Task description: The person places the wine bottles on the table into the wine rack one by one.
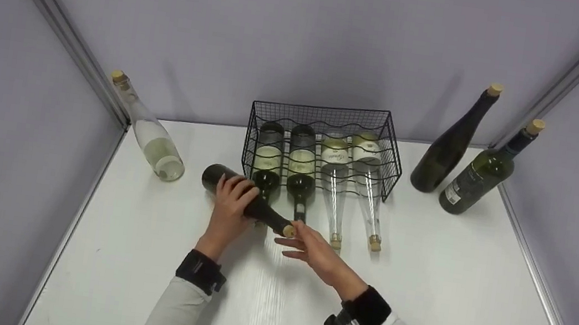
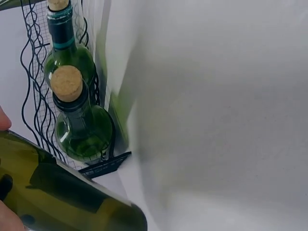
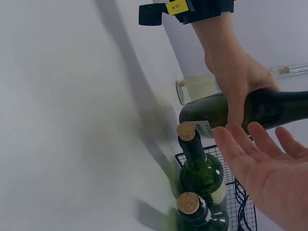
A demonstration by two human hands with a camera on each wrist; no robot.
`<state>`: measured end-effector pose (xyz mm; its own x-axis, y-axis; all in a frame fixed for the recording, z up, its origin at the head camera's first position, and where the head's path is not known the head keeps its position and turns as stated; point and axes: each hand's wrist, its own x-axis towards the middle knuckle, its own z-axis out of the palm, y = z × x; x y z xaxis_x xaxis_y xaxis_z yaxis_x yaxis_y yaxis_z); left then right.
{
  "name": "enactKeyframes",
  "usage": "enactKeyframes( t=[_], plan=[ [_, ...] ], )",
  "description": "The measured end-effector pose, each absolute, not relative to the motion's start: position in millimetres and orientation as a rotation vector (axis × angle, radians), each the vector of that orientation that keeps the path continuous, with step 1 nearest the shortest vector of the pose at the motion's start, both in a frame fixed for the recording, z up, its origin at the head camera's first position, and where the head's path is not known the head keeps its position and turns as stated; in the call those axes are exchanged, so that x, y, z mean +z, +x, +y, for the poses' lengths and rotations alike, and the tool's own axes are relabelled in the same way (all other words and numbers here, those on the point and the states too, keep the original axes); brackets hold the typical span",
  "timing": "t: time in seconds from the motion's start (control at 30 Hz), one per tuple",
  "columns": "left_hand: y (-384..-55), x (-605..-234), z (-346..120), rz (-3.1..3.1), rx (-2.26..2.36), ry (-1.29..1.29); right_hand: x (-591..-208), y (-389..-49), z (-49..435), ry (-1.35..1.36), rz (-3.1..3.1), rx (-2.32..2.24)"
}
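My left hand [image 1: 230, 208] grips the body of a dark green wine bottle [image 1: 262, 210], which is tilted with its corked neck toward the lower right. At that cork, my right hand [image 1: 319, 253] reaches in with fingers extended; the right wrist view shows its palm and spread fingers beside the bottle. Just beyond is a black wire wine rack [image 1: 321, 106]. Two green bottles [image 1: 300, 185] lie in its left slots, their corks [image 2: 67, 83] facing me. Two clear bottles [image 1: 334, 174] lie to their right. The held bottle overlaps the leftmost green one in the head view.
A clear corked bottle [image 1: 150, 136] stands on the white table [image 1: 143, 255] at the left. To the right of the rack stand a slim dark bottle [image 1: 451, 144] and a labelled green bottle [image 1: 480, 176]. Grey panels [image 1: 334, 34] enclose the back and sides.
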<state>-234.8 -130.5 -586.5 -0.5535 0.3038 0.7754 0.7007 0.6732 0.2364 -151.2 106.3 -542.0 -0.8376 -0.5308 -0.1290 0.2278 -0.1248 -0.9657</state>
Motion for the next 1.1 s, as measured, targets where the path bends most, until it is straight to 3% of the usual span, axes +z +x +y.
enactKeyframes(
  t=[0.4, 0.77, 1.1],
  plan=[
    [-223.3, -591.7, -122.9, -2.168, -0.426, -0.836, -535.5, -163.0, 120.5, -0.297, 1.325, -1.979],
    [-216.2, -584.2, -109.2, -2.121, -0.278, -0.854, -535.6, -167.5, 113.8, -0.131, 1.607, -1.786],
    [-213.9, -569.3, -98.8, -2.101, -0.288, -0.871, -535.8, -158.2, 107.8, -0.233, 1.841, -1.777]
  ],
)
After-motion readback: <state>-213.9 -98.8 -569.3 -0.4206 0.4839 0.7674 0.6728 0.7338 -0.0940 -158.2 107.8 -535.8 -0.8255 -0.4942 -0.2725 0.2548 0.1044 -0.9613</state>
